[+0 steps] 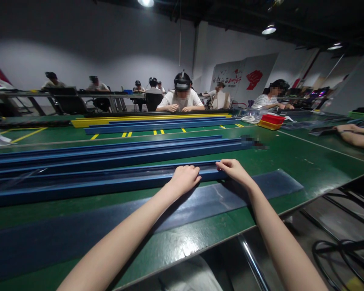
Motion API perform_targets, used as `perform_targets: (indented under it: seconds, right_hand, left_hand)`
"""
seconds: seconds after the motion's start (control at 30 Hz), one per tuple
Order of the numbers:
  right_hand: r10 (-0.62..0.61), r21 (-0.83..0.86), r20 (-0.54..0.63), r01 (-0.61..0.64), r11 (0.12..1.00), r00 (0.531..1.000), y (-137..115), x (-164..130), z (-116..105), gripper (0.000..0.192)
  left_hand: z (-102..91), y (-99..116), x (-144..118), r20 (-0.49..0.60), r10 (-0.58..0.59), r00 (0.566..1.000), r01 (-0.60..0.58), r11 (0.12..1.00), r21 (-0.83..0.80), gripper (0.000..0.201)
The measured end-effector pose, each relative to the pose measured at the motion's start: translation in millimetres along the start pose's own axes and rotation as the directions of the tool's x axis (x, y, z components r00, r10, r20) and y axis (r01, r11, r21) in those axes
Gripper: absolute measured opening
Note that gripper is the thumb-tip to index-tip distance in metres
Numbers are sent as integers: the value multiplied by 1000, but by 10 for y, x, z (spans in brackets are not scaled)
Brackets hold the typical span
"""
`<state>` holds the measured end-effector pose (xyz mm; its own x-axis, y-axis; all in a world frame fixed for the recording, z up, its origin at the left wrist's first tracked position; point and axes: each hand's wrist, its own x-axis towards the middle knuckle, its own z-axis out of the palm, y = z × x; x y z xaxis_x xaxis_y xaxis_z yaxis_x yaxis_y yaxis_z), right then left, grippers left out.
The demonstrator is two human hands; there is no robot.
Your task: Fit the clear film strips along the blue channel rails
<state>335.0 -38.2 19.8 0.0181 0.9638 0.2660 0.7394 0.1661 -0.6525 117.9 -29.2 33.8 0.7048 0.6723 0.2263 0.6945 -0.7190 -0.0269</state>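
Both hands rest on the right end of a long blue plastic channel rail (109, 182) that lies across the near part of the green desk (306, 161). The left hand (185, 178) is curled over the rail's near edge, its fingers folded down onto the top so that it grips the rail. The right hand (234, 169) sits just to the right, at the very end of the rail, with its fingers bent over the far edge and the thumb side towards the left hand; it too is closed on the rail. The two hands are near each other but not touching.

The rail runs from the hands far out to the left, and a clear film seems to lie along its top. Under and nearer than the rail lies a long dark blue flat mat strip (269, 184), whose right end reaches past the hands. Beyond the rail lie more blue rails (124, 151) side by side, parallel to it, and farther still a long yellow rail (151, 118) next to another blue one. At far right on the desk stands a red plastic tray on a yellow tray (271, 121).

A co-worker's forearm (356, 135) rests on the desk at the right edge. Across the desk sits a person in a white shirt (182, 97) with a head-worn camera, and other people sit at desks farther back.
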Motion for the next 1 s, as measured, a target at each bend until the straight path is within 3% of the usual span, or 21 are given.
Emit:
perform_targets:
  seconds: [0.13,0.3,0.53,0.87,1.0]
  right_hand:
    - [-70,-190,-70,55,980,995,-41,-35,29,44]
    - [-106,-309,-130,61,949,986,-39,-38,53,40]
    - [-189,-538,-192,58,841,963,-112,-33,151,38]
    - [-297,-707,-210,65,704,932,-165,-3,215,40]
    - [-342,-712,-193,109,694,919,-253,20,286,42]
  left_hand:
    - [-49,-72,-42,13,-15,1000,15,1000,24,20]
    - [-116,-210,-162,52,-68,996,66,997,42,19]
    - [-130,-372,-301,41,-84,996,82,995,52,20]
    - [-122,-375,-305,24,-87,996,86,996,10,22]
    - [-111,-384,-309,3,-88,996,88,996,3,22]
